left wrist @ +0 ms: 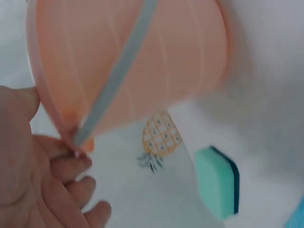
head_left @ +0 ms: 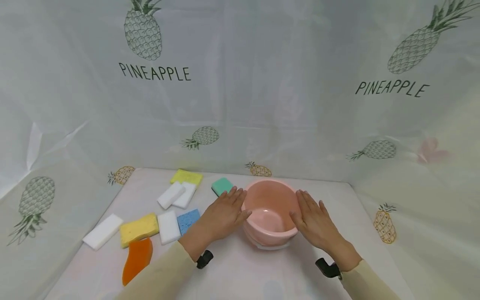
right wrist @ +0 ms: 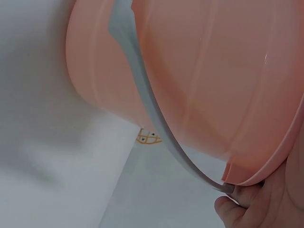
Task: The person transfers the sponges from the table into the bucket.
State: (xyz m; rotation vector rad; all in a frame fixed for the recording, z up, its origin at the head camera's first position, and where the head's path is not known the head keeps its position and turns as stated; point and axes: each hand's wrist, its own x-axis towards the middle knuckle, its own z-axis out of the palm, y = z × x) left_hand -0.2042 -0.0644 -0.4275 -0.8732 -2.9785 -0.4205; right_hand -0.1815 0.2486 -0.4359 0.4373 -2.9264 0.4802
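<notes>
Bucket [head_left: 273, 191] near the desk's far edge [head_left: 322, 186]: left hand [head_left: 225, 214] and right hand [head_left: 316, 221] grasp its rim [head_left: 268, 234]; only head view shows inside.

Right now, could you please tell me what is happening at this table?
A person's left hand and right hand touch a round pink plastic bucket on opposite sides; it looks empty inside. Rectangular sponges in several colours and a curved orange sponge lie on the pale table to its left.
</notes>
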